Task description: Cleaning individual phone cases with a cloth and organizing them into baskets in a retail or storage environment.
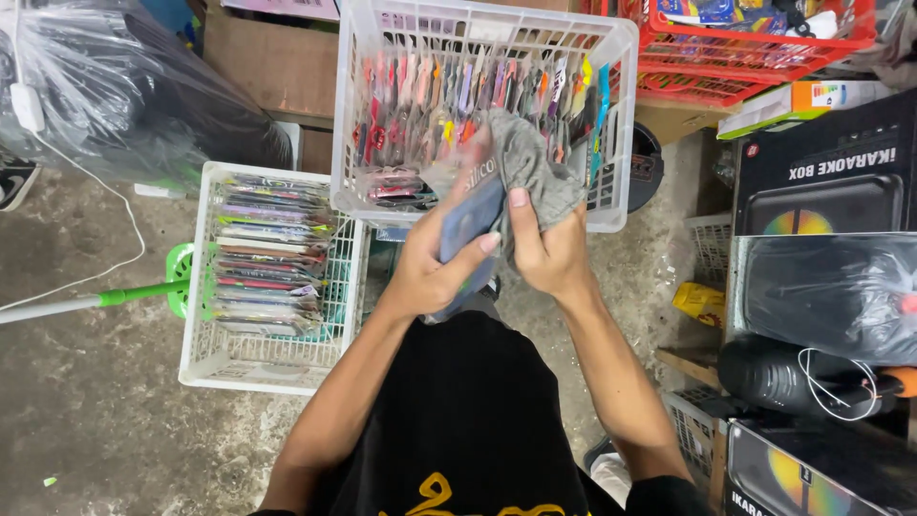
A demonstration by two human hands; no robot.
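Observation:
My left hand (435, 268) grips a flat blue packet in clear plastic wrap (470, 215), held upright in front of my chest. My right hand (549, 250) presses a grey cloth (535, 172) against the packet's upper right side, thumb on the cloth. Both hands hover over the near edge of a white plastic basket (611, 57) filled with several upright, colourful packets in clear sleeves.
A second white basket (196, 287) of stacked packets sits at the left on the concrete floor. A green-and-white broom handle (105, 298) lies left. Black bagged goods (134, 86), a red basket (755, 48) and black speaker boxes (821, 182) crowd the back and right.

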